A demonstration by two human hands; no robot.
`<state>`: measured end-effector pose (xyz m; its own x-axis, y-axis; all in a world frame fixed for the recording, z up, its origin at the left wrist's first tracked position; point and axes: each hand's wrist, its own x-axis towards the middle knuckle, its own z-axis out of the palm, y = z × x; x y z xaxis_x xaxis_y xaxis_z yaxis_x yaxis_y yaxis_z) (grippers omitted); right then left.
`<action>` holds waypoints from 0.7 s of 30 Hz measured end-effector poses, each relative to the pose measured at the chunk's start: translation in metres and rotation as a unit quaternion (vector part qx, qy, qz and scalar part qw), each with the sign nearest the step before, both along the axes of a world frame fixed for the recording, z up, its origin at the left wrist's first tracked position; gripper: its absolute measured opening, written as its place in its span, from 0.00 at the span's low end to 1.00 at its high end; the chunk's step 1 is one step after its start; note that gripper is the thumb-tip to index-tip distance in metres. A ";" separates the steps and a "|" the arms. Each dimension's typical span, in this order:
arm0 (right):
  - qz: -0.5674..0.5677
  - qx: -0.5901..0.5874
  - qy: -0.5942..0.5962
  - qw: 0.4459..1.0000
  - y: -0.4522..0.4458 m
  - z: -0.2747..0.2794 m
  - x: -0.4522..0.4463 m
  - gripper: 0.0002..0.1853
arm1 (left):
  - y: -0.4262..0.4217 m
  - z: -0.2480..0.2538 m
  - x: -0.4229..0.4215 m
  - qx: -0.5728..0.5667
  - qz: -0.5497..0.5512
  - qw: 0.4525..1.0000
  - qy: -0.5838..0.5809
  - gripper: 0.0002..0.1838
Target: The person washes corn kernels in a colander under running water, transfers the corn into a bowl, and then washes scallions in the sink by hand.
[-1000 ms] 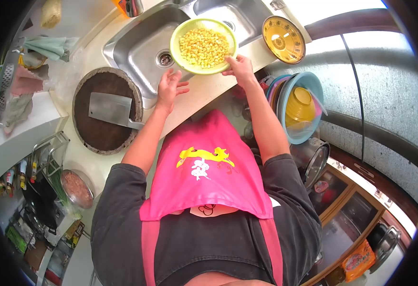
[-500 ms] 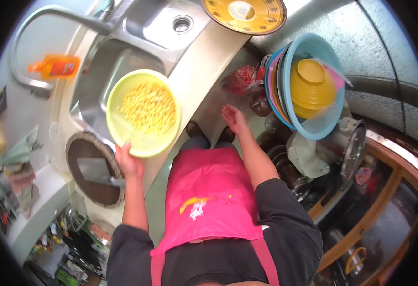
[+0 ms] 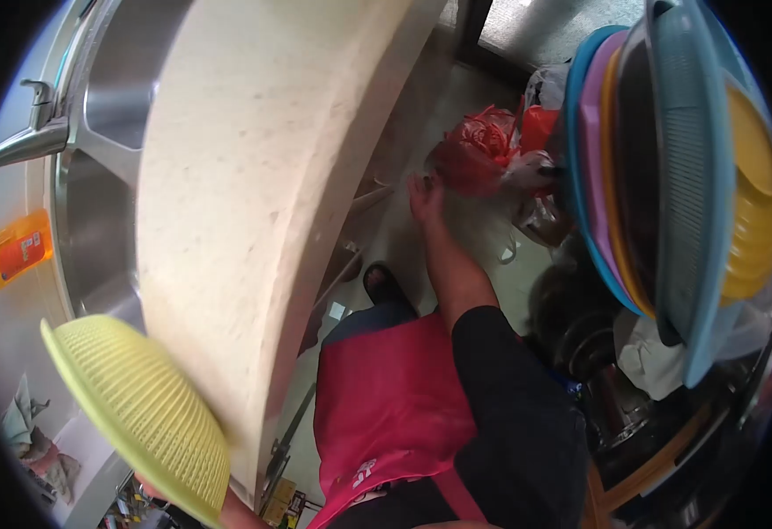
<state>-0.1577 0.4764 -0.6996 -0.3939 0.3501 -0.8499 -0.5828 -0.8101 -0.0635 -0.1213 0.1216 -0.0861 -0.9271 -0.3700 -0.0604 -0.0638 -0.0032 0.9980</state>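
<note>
The light green colander is seen side-on at the lower left, its ribbed outer wall toward the camera; its inside is hidden. Behind its lower edge shows a small part of my left hand, holding the rim, most of its fingers out of sight. My right hand is low beyond the counter's front edge, between the cabinet front and a red plastic bag. Its fingers are slightly bent and apart, with nothing visible in them.
The pale counter runs up the middle left, beside the steel sink and faucet. An orange bottle lies left. Stacked basins stand at the right, with pots below. My foot is on the floor.
The view has swung right and down. The colander, earlier showing yellow corn kernels, has turned side-on at lower left. My right hand left its rim and moved down beside the cabinet.
</note>
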 end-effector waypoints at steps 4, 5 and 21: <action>-0.100 0.029 0.069 0.992 0.010 -0.029 -0.006 0.19 | 0.001 -0.010 -0.003 -0.004 0.004 1.000 -0.003 0.30; -0.110 0.051 0.082 0.989 0.015 -0.028 -0.007 0.18 | 0.002 -0.012 -0.003 -0.004 0.007 1.000 -0.004 0.30; -0.184 0.050 0.017 0.981 0.053 -0.032 -0.031 0.12 | 0.001 -0.029 -0.003 0.003 0.000 1.000 -0.008 0.31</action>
<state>-0.1884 0.5295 -0.7314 -0.2530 0.5558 -0.7919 -0.8385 -0.5343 -0.1072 -0.1241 0.1227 -0.1150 -0.9261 -0.3693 -0.0773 -0.0799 -0.0083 0.9968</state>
